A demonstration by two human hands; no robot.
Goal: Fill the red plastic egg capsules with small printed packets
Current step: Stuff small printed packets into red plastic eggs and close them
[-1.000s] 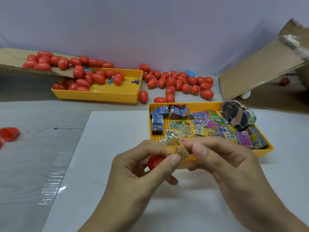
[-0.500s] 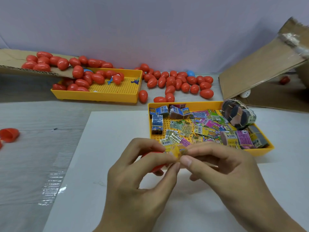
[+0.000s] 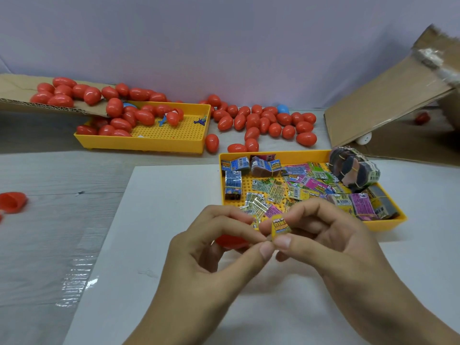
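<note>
Both hands pinch yellow packet; left hand cups red capsule half, right hand. Near tray holds packets, far tray capsules.

Two yellow trays, two hands

Egg capsules: glossy red — one blue
Trays: yellow, dotted floor
Held packet: yellow, printed
Loose packets: pink, green, blue

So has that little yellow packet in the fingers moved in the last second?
Yes. The yellow packet has shifted slightly right and turned its printed face up, judged against the near edge of the yellow tray behind it.
</note>
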